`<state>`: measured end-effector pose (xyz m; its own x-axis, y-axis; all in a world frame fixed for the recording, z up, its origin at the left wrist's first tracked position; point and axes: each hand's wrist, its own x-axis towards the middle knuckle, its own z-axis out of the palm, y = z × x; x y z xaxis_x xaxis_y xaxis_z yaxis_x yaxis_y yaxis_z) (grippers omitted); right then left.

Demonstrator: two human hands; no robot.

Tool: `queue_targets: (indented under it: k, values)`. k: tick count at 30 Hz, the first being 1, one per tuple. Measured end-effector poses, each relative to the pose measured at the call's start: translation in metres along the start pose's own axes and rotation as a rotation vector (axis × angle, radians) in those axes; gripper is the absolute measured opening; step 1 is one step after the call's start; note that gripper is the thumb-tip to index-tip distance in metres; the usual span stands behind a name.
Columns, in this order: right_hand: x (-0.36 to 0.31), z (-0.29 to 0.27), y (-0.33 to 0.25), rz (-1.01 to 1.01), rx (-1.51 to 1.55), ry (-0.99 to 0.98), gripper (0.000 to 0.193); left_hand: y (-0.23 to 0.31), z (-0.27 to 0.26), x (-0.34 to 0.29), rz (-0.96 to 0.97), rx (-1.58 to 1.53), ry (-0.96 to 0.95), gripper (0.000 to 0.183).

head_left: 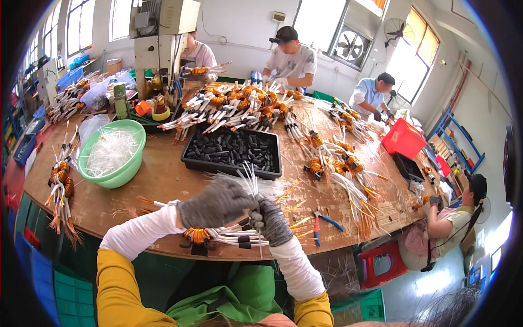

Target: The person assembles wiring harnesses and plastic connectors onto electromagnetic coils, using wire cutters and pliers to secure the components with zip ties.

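Note:
Both my hands wear grey knit gloves and meet above the near edge of the table. My right hand (271, 220) is closed around a bundle of thin white plastic strips (250, 179), which fan out above the fingers. Against the bundle's left side, my left hand (218, 204) has its fingers drawn together; their tips are partly hidden. Under the hands lies a copper-wound ring coil (197, 236) with white leads and black sleeves. More white strips (261, 187) are strewn just beyond the gloves.
A black tray (188, 162) of short black sleeves stands ahead, left of it a green basin (139, 155) of white strips. Coils (248, 101) are heaped behind; pliers (328, 222) lie right. A machine (158, 60) rises far left. Several people work around the table (163, 191).

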<state>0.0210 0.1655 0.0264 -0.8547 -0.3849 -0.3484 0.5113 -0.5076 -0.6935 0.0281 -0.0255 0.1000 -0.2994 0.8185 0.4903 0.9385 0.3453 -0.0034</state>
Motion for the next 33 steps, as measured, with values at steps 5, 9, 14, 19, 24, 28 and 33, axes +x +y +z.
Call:
queue_targets:
  k: [5,9,14,19,24,28,33]
  values:
    - [0.01,-0.007,-0.009,-0.099,-0.088,-0.103,0.022,-0.035,0.021,-0.031,-0.481,-0.321,0.313,0.02]
    - [0.005,0.001,-0.005,-0.136,-0.158,-0.079,0.017,-0.041,0.033,-0.023,-0.969,-1.15,0.157,0.024]
    - [0.0,0.004,0.0,-0.218,-0.351,-0.042,0.019,-0.042,0.05,-0.004,-1.039,-1.229,0.2,0.032]
    - [-0.004,0.011,0.002,-0.227,-0.42,0.031,0.02,-0.045,0.062,0.0,-1.063,-1.177,0.235,0.031]
    - [-0.001,0.005,0.004,-0.325,-0.412,0.094,0.021,-0.038,0.059,0.003,-1.077,-1.193,0.293,0.026]
    - [-0.005,0.008,0.0,-0.307,-0.394,0.162,0.022,-0.04,0.056,-0.002,-1.044,-1.214,0.382,0.022]
    - [-0.013,-0.021,-0.01,-0.396,-0.308,0.163,0.022,-0.068,0.029,-0.014,-0.95,-1.201,0.667,0.018]
